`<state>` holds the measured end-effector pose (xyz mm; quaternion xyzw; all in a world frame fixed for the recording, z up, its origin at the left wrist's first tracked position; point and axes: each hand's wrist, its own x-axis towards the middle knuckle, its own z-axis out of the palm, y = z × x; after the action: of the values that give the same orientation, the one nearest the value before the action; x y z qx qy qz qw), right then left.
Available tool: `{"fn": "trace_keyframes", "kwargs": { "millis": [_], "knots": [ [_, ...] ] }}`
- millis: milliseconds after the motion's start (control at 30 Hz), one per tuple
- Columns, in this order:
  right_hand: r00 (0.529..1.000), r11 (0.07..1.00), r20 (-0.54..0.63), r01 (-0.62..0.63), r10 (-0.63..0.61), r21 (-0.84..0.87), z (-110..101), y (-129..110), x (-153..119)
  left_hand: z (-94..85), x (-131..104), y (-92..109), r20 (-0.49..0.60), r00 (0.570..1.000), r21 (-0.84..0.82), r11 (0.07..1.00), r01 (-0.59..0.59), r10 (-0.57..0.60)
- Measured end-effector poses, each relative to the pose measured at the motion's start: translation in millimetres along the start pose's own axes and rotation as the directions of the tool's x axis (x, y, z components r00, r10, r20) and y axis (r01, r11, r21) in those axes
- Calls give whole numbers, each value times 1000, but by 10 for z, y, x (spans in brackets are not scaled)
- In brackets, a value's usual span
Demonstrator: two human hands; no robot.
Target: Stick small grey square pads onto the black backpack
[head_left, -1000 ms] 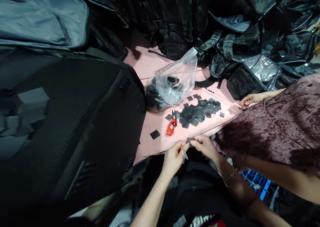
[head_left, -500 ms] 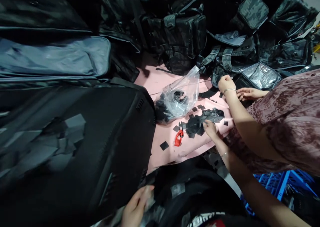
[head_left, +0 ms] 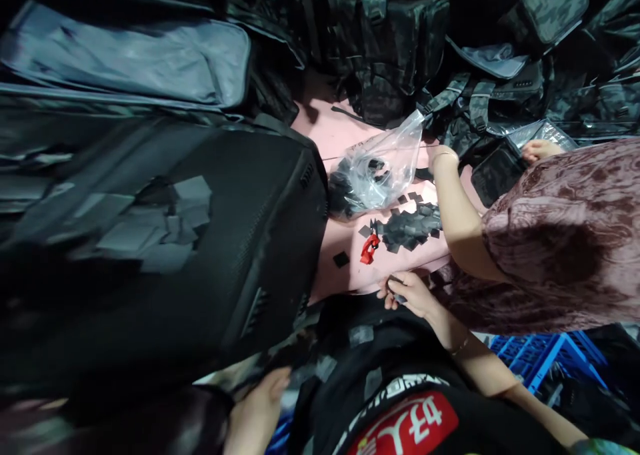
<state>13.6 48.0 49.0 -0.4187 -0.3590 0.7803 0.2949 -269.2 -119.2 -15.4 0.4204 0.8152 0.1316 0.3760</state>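
Note:
My right hand (head_left: pixel 411 296) is pinched on a small black square (head_left: pixel 397 288) over the black shirt at the front edge of the pink surface (head_left: pixel 353 275). Low in the view, my left hand (head_left: pixel 260 405) is blurred, its fingers curled together; what they hold, if anything, cannot be made out. A spread pile of black squares (head_left: pixel 407 227) lies beyond my right hand, with red-handled snips (head_left: pixel 370 247) at its left. Behind them rests a clear plastic bag (head_left: pixel 375 178) with dark pieces inside. Grey pieces (head_left: pixel 165 231) lie on a large black bag (head_left: pixel 260 221) at the left.
Another person in a patterned purple garment (head_left: pixel 565 241) stands at the right, one arm (head_left: pixel 455 208) beside the pile. Dark camouflage bags (head_left: pixel 380 48) line the back. An open bag with grey lining (head_left: pixel 135 55) is at the upper left. Blue crates (head_left: pixel 545 358) stand at the lower right.
My right hand has drawn back from the pile towards my body with a black square. My left hand has moved slightly down and left. The view has shifted, and the other person's arms have moved.

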Motion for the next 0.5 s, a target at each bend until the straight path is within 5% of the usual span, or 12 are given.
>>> {"fn": "trace_keyframes", "kwargs": {
  "millis": [233, 333, 500],
  "knots": [
    [999, 979, 36, 8, -1, -202, 263, 101, 4, 202, -234, 1385, -116, 953, -454, 838, -302, 281],
    [999, 971, 6, 39, -39, -234, 268, 106, -33, 296, -234, 1591, -190, 916, -472, 784, -402, 354],
    [999, 951, -18, 27, -34, -310, 220, 72, -65, 366, -146, 1598, -166, 908, -533, 740, -411, 384]
  ]
}}
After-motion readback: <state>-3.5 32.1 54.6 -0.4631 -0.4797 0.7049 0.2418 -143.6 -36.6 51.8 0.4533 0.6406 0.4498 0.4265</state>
